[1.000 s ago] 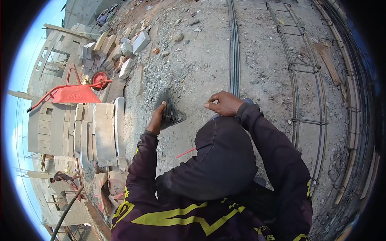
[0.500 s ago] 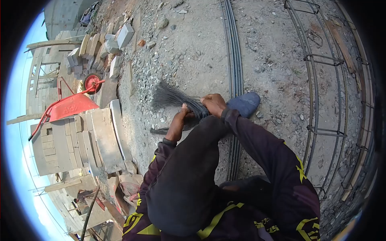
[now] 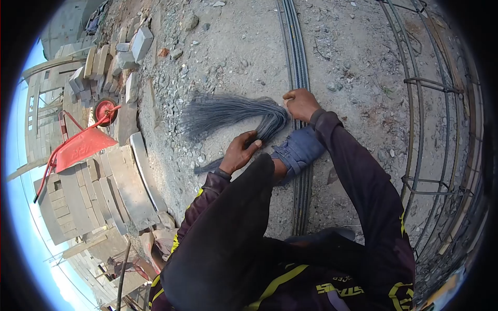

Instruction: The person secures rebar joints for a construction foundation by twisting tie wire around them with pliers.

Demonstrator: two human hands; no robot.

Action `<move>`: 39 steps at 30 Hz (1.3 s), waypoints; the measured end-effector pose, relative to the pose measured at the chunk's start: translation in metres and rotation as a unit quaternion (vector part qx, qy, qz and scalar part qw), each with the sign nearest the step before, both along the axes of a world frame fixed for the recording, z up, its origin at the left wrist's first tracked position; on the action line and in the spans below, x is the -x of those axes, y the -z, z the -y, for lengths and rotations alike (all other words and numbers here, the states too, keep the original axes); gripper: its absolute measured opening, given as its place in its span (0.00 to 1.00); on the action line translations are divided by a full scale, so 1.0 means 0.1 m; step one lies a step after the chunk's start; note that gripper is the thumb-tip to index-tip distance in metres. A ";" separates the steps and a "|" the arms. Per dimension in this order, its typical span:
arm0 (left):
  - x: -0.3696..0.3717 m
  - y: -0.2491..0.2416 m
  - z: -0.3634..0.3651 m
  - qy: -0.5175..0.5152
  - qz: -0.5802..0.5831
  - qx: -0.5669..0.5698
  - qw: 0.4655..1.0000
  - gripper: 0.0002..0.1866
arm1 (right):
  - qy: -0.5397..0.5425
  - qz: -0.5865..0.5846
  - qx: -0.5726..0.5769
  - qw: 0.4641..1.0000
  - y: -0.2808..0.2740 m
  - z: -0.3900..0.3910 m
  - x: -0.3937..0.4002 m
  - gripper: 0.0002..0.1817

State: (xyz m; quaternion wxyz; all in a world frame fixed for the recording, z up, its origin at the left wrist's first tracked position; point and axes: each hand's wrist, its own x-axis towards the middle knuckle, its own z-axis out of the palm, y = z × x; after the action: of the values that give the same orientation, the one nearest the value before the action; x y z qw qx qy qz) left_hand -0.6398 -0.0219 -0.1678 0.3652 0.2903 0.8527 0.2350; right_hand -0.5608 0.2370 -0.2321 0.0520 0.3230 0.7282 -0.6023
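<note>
Upper garment: a dark purple-black, long-sleeved fabric shirt point(image 3: 376, 202) is displaying angular yellow stripes point(image 3: 282, 286) and lettering point(image 3: 340, 288).
Edging: dark fabric cuffs point(image 3: 317, 117) are finishing the sleeves point(image 3: 355, 158).
Lower garment: black fabric trousers point(image 3: 220, 238) are showing a matt surface.
Footwear: a blue, strapped shoe point(image 3: 305, 147) is appearing rounded.

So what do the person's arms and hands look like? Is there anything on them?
The arms are in long, dark sleeves, blackish with a purple tint. Bright yellow markings show on them. The sleeves end in dark cuffs at the wrists. The left hand and right hand are bare, with no gloves.
</note>
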 end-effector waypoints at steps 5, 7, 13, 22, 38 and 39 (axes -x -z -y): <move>-0.14 0.13 0.07 0.103 -0.212 -0.015 0.972 0.39 | -0.060 -0.020 -0.011 0.998 -0.11 0.04 -0.13 0.16; -0.13 0.20 0.14 0.108 -0.238 -0.011 0.965 0.43 | -0.126 -0.024 -0.081 0.988 -0.20 0.20 -0.20 0.13; -0.16 0.18 0.24 0.098 -0.318 0.028 0.943 0.48 | -0.036 -0.069 -0.125 0.989 -0.01 0.38 -0.29 0.09; 0.02 0.34 0.40 0.100 -0.257 -0.021 0.961 0.28 | 0.064 -0.082 -0.020 0.994 0.03 0.40 -0.19 0.05; -0.04 0.31 0.38 0.098 -0.276 -0.059 0.954 0.24 | 0.071 -0.097 0.240 0.963 -0.14 0.32 -0.27 0.11; -0.04 0.31 0.38 0.098 -0.276 -0.058 0.954 0.24 | 0.086 -0.082 0.324 0.939 -0.15 0.29 -0.28 0.13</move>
State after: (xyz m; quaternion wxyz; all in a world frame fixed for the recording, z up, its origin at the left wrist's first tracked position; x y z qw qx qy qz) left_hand -0.6358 -0.0595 -0.1986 0.1191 0.4463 0.8728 0.1576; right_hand -0.5323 0.2085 -0.2169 0.0418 0.2998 0.4649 -0.8320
